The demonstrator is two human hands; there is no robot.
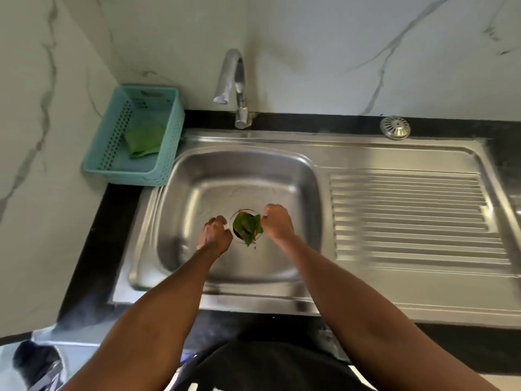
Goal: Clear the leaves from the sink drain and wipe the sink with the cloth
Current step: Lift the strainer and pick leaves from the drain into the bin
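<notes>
Over the sink (197, 193) drain, 2 hands flank the leaves (246, 228); right hand (277, 221) seemingly pinching them, left hand (215, 231) curled.

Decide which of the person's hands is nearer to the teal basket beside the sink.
Left. The left hand is in the basin at the drain's left edge, on the teal basket's side. The right hand is at the drain's right edge, farther away.
</notes>
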